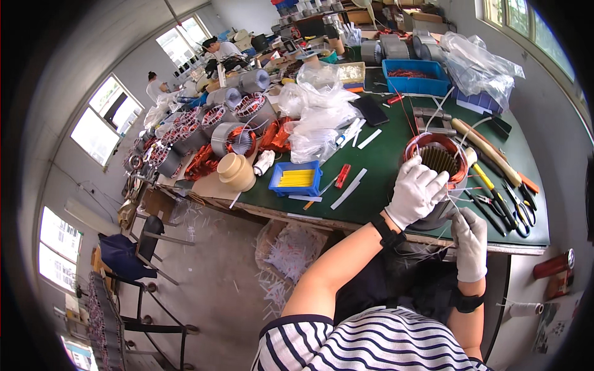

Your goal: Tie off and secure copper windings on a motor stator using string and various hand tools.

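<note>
A motor stator (461, 168) with copper windings round its slotted bore stands at the table's front edge. My left hand (416, 193), in a white glove, lies over its near left rim. Those fingers are bent together on the copper winding, and their tips are partly hidden. Just right of the stator, my right hand (470, 244), also gloved, has thumb and fingers pinched on a thin white cord (455, 203). The cord runs up toward the winding. Thin white and red leads stick out around the rim.
Cutters (523, 213), a yellow-handled tool (484, 177) and a wooden mallet (486, 148) lie to the right. Left stands a blue tray (296, 193) of yellow strips, near a red cutter knife (342, 175). Wound stators (232, 140) crowd the far left. Two people sit farther back.
</note>
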Demonstrator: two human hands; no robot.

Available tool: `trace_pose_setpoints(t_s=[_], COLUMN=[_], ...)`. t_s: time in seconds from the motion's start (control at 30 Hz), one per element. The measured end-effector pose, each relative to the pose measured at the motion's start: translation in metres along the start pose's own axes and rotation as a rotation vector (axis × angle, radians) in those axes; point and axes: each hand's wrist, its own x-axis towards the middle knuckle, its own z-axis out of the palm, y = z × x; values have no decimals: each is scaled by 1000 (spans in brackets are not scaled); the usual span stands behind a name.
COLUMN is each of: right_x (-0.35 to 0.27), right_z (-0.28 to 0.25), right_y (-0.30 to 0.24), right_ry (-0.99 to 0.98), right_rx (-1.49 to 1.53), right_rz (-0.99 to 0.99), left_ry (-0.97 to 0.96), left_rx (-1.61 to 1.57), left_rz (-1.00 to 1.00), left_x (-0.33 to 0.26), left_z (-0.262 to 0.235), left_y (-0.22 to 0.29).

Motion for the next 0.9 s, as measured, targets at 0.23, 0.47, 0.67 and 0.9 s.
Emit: trace_pose_setpoints(t_s=[0.23,0.47,0.67,0.9], right_x=[21,10,-14,21], right_z=[24,44,25,-2], right_y=[-16,-66,-58,-18], right_ry=[7,158,220,255], right_rx=[-59,-447,-273,-741], right_rz=[-364,-362,-93,-153], left_ry=[22,110,90,-41], left_rx=[-67,-59,-94,-83], left_rz=[-9,16,37,47], left_x=[-2,3,-2,7], left_z=[-4,0,0,-4], left_y=[3,-1,2,6])
